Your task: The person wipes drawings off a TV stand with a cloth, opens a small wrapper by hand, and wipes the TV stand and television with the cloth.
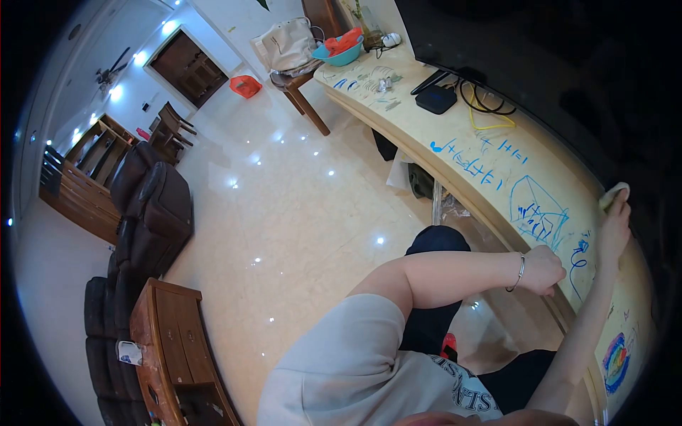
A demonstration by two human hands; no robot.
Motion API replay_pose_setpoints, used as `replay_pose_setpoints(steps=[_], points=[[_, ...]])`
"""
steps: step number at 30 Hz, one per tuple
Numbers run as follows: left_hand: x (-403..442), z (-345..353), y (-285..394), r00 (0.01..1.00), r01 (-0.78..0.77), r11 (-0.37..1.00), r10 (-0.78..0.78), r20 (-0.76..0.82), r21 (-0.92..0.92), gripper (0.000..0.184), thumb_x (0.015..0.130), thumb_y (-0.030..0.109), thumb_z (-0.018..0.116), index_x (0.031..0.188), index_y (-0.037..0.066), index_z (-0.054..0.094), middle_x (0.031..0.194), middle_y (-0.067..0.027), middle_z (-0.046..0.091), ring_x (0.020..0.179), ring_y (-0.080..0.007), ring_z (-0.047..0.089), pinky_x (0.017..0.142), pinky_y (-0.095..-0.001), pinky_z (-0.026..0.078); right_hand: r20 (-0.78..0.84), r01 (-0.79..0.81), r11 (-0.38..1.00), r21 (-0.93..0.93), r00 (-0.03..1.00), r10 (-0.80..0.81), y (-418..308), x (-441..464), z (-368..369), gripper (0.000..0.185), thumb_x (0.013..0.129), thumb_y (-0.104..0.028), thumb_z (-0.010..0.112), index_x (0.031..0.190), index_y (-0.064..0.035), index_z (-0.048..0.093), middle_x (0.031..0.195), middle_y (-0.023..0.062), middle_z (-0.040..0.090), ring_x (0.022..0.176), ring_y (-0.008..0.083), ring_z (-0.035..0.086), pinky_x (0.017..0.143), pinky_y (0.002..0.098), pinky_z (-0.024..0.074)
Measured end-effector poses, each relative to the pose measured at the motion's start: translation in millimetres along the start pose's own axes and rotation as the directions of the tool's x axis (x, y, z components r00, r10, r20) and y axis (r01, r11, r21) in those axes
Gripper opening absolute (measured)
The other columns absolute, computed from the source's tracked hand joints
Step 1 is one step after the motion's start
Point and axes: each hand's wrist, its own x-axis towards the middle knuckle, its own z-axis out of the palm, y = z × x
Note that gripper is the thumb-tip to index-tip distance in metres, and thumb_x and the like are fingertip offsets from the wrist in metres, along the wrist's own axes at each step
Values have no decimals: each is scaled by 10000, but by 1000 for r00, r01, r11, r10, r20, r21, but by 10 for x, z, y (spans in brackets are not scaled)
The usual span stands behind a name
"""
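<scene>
My right hand point(615, 231) reaches up along the television and holds a small pale cloth point(615, 194) against the lower part of its dark screen point(526, 64). My left hand point(543, 270), with a silver bracelet point(521, 272) at the wrist, is curled into a fist at the front edge of the cream-coloured TV stand point(490, 153). Nothing shows in that fist. Between the hands and the screen, the stand's top carries blue scribbles point(538, 213) and written sums. A round rainbow-coloured drawing point(616, 362) lies beyond my right forearm.
On the stand sit a black box point(436, 99) and a yellow cable point(494, 126). A teal basin point(341, 53) with a red bag stands at its far end, beside a chair point(304, 92) holding a white bag. A dark leather sofa point(153, 199) and wooden cabinet point(174, 319) line the left.
</scene>
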Motion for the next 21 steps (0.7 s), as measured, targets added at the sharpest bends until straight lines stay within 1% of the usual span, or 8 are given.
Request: replay_pose_setpoints(steps=[1, 4, 7, 10, 13, 14, 17, 21], points=[[12, -8, 0, 1000, 8, 1000, -9, 7, 3, 309, 734, 336, 727, 801, 44, 652, 717, -137, 659, 730, -316, 658, 653, -419, 498, 3, 9, 997, -76, 1000, -8, -71, -37, 119, 633, 922, -244, 520, 1477, -123, 240, 1319, 178, 455, 1080, 395, 563, 877, 461, 474], [50, -24, 11, 999, 36, 999, -36, 19, 8, 318, 736, 336, 725, 822, 38, 651, 719, -143, 659, 719, -322, 658, 636, -420, 499, -67, 7, 1000, 25, 998, -5, -44, -47, 182, 661, 915, -268, 548, 1479, -145, 226, 1315, 172, 460, 1056, 418, 571, 854, 478, 484], [97, -9, 11, 998, 52, 999, -53, 28, 10, 329, 739, 336, 725, 843, 33, 650, 721, -146, 660, 714, -325, 659, 630, -419, 501, -59, -140, 981, 133, 987, 149, 171, -28, -13, 641, 936, -324, 506, 1477, -132, 222, 1337, 188, 445, 1055, 409, 579, 860, 495, 482], [125, 0, 45, 996, 73, 997, -74, 53, 21, 335, 744, 337, 726, 854, 30, 650, 725, -141, 666, 720, -318, 665, 636, -413, 505, -173, -301, 951, 74, 935, 309, 923, 52, -14, 647, 941, -323, 495, 1481, -120, 203, 1330, 212, 451, 1093, 438, 548, 878, 484, 487], [155, 8, 106, 993, 88, 995, -92, 71, 52, 339, 745, 341, 731, 856, 30, 653, 733, -132, 673, 729, -308, 670, 640, -406, 508, -407, -71, 997, 13, 911, 70, 2577, 162, 337, 535, 916, -194, 552, 1382, 7, 385, 1386, 244, 440, 1261, 393, 445, 1036, 418, 381], [152, -4, 130, 994, 81, 995, -85, 69, 57, 342, 745, 343, 734, 859, 31, 654, 736, -129, 674, 732, -305, 671, 642, -403, 508, -390, -133, 989, -67, 916, 97, 2956, 100, 323, 534, 913, -186, 551, 1384, 2, 382, 1384, 244, 441, 1260, 392, 446, 1034, 417, 382], [156, 14, 154, 995, 70, 995, -74, 69, 68, 344, 740, 345, 740, 863, 36, 653, 739, -125, 677, 736, -302, 672, 642, -397, 508, -289, -393, 907, -152, 895, 339, 3770, -232, 280, 536, 906, -163, 548, 1391, -15, 374, 1378, 245, 442, 1257, 390, 448, 1030, 414, 386], [146, 36, 147, 996, 70, 996, -73, 57, 60, 339, 736, 343, 744, 859, 42, 648, 738, -118, 676, 743, -300, 670, 657, -397, 501, -238, -511, 846, -150, 849, 471, 4154, -289, 347, 544, 896, -132, 544, 1401, -37, 364, 1371, 245, 444, 1254, 386, 451, 1025, 411, 391]])
